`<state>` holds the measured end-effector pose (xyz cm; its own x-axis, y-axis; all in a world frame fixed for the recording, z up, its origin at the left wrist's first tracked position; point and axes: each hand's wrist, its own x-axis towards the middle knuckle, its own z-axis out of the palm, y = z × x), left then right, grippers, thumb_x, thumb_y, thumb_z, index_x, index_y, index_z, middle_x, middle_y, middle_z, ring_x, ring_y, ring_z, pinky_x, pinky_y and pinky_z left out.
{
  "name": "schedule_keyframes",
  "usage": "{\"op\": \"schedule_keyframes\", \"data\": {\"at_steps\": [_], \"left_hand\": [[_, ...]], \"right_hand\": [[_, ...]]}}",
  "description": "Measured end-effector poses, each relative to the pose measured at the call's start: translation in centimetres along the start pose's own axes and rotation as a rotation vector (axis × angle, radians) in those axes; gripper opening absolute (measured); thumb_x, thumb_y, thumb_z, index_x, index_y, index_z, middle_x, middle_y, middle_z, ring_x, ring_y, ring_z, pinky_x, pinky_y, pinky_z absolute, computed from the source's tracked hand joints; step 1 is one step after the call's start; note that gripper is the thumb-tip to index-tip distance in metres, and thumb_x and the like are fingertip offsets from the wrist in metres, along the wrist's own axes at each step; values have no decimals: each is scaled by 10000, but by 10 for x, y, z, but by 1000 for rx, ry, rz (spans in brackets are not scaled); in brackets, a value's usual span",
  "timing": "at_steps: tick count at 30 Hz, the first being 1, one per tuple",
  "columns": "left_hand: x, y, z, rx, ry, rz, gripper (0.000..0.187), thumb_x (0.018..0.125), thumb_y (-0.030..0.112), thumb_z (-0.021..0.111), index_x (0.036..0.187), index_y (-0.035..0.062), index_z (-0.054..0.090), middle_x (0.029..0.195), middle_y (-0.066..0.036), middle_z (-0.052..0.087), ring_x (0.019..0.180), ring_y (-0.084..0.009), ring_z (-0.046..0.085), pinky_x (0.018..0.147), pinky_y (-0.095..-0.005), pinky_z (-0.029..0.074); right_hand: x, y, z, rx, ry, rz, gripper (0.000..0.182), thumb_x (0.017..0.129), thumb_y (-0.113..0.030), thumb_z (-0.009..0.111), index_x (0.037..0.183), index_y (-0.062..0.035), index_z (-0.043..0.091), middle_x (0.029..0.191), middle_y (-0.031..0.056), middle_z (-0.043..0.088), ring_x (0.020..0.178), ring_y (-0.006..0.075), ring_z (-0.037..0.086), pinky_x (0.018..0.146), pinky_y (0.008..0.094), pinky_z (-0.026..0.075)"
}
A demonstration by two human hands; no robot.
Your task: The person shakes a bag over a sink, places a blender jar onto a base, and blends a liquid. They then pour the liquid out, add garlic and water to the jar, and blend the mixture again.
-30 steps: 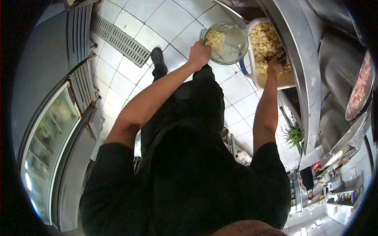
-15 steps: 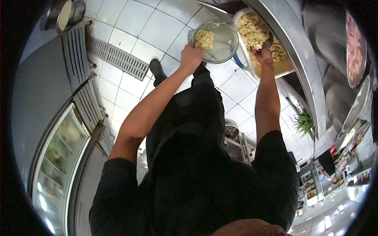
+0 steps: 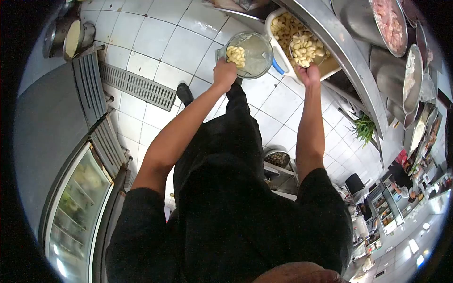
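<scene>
My left hand (image 3: 225, 74) is closed on the handle side of a clear plastic jug (image 3: 258, 60). Some pale peeled garlic cloves (image 3: 236, 56) lie in the jug on the side nearest that hand. My right hand (image 3: 309, 75) grips a metal ladle (image 3: 291, 46), most of which is hidden under a heap of garlic cloves (image 3: 306, 46). This ladle is held above a white tub (image 3: 282, 62), which contains many more cloves. The jug is just left of the tub, with a blue handle piece (image 3: 277, 67) on the tub's near corner.
A curved steel counter edge (image 3: 337, 45) borders the tub on the right. Beyond it stand metal bowls, one with pink raw meat (image 3: 388, 23). A floor drain grate (image 3: 137, 85) and a glass-door fridge (image 3: 75, 207) are at left. A green plant (image 3: 363, 128) hangs below the counter.
The ladle has come up out of the cloves and now carries a heap of them. My right hand has turned and shifted slightly left. The jug stays in my left hand.
</scene>
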<state>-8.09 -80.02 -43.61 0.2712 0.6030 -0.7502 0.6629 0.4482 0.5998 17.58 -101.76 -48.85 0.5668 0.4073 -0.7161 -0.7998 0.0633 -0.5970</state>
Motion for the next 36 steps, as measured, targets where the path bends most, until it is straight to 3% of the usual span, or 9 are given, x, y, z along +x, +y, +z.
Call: {"op": "schedule_keyframes", "data": {"at_steps": [4,7,10,13,23,27,29,32,36], "left_hand": [[15,-19,7,154,23,85,414,801,163,508,1118,-95,574,954,-268,656,816,-350,677,690,-419,548],[-10,11,-2,240,26,61,331,799,151,498,1060,-29,594,1045,-291,643,999,-465,606,894,-504,471],[-29,28,-5,246,108,141,360,795,142,500,1099,-40,569,1029,-310,636,1007,-468,601,900,-512,466],[-34,26,1,225,112,136,399,791,132,505,1141,-56,539,1017,-325,630,1006,-468,600,900,-516,466],[-32,28,-23,185,12,23,410,802,145,460,1154,-31,576,1084,-308,628,1065,-474,576,941,-508,449],[-13,-1,-17,105,-28,9,419,797,150,462,1155,-38,574,1095,-311,625,1068,-473,576,941,-504,448],[-13,-3,-16,93,-21,-10,426,794,153,468,1159,-42,573,1101,-309,624,1075,-471,574,944,-500,447],[-4,-11,-12,143,-32,-24,441,795,156,474,1184,-27,573,1106,-306,625,1080,-467,575,949,-494,447],[-14,8,-5,149,26,-40,452,794,156,472,1198,-20,574,1093,-310,630,1074,-467,580,950,-486,450]], "right_hand": [[-55,17,54,95,-9,-66,334,952,-48,375,1268,-11,477,1199,124,606,992,253,629,733,362,520],[-91,33,95,47,2,-153,392,924,-34,448,1316,-18,440,1251,134,580,1026,259,627,718,370,539],[-116,59,139,-15,92,-413,524,843,71,474,1357,-2,404,1275,148,539,1045,263,605,799,361,535],[-136,77,169,-773,376,-870,607,799,70,409,1402,41,347,1277,199,526,1145,331,536,1019,344,383],[-157,67,181,-1211,402,-1097,707,646,108,452,1348,58,376,1290,261,426,1225,430,409,1083,437,304],[-127,43,144,-905,465,-1088,663,716,100,479,1366,97,349,1321,273,440,1264,403,425,1109,425,278],[-88,27,85,-1253,618,-1062,675,735,54,494,1385,94,320,1308,294,432,1231,432,440,1074,452,325],[-35,-8,27,-1322,800,-610,830,707,-82,633,1423,70,240,1297,373,385,1217,493,418,1041,452,381],[65,-1,-29,-1683,845,-407,911,737,-218,703,1449,24,188,1324,375,372,1208,494,439,1024,454,419]]}}
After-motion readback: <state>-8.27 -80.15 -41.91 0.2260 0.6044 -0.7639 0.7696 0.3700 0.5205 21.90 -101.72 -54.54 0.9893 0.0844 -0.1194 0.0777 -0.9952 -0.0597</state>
